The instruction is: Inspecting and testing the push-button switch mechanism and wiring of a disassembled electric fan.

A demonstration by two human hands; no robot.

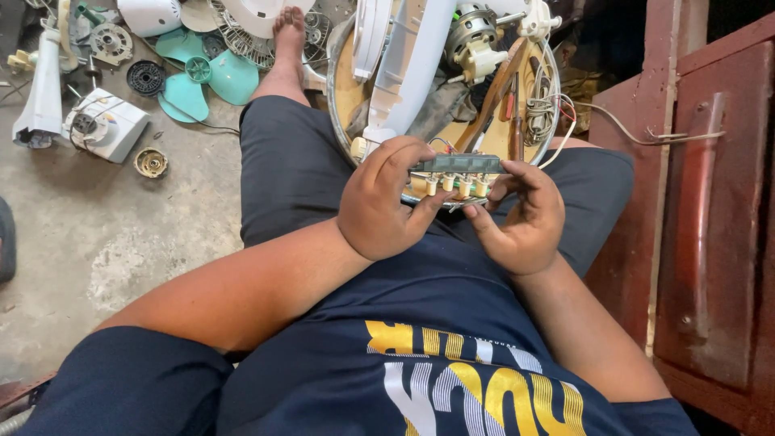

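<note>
Head cam, looking down, close.

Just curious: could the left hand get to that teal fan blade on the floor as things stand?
Probably not easily: the left hand is gripping the switch block, and the teal fan blade lies beyond the raised knee.

Both your hands, left hand [379, 206] and right hand [521, 214], grip a green push-button switch block [456, 173] over a round tray [343, 97] of fan parts.

An informal fan-repair workshop set on the ground: a bare grey concrete floor [121, 234] strewn with teal plastic fan blades [211, 74], white plastic fan housings [105, 123], wire grilles [246, 44], and an exposed electric motor [470, 36] beside a red metal door [710, 226].
</note>
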